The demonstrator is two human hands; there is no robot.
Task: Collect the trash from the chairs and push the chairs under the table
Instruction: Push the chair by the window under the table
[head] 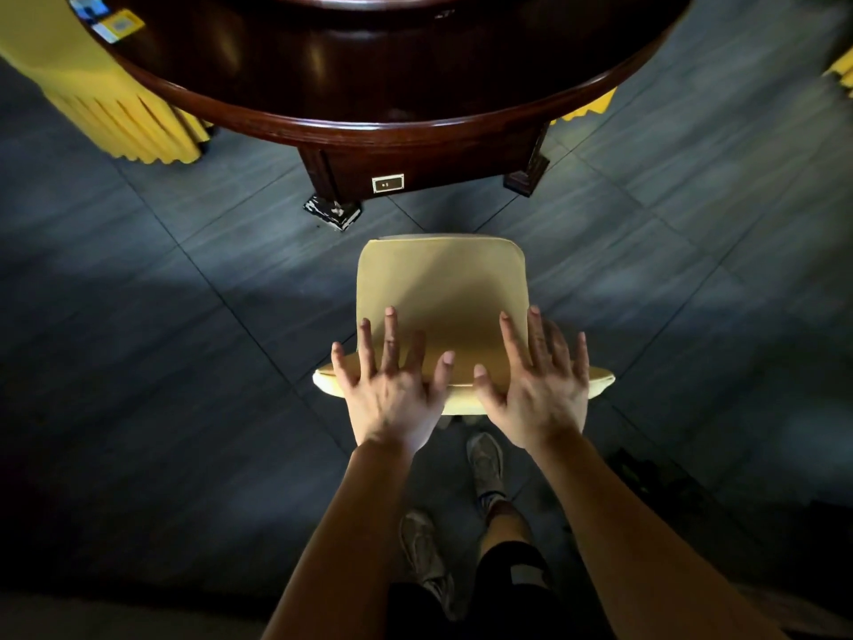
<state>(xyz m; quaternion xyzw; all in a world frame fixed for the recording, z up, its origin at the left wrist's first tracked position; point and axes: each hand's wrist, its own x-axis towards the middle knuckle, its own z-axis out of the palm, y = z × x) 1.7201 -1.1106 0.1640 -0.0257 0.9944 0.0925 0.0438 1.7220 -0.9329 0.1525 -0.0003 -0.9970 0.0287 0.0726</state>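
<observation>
Chair (443,288), covered in pale yellow fabric, stands on the dark tiled floor (138,316) in the head view, directly before the person and short of the round dark wooden table (369,85); a strip of floor lies between its front edge and the table's legs. Its seat faces the table and looks bare. The left hand (392,390) and the right hand (540,394) are both spread wide, fingers splayed, palms down over the top of the backrest, one toward each side. They grip nothing, and whether the palms press on the fabric or hover just above it cannot be told. Below the forearms the person's shoes (484,459) show on the tiles behind the chair. At the upper left a second yellow-covered chair (115,113) with a pleated skirt sits against the table, and small cards (108,18) lie near the table's rim there.
</observation>
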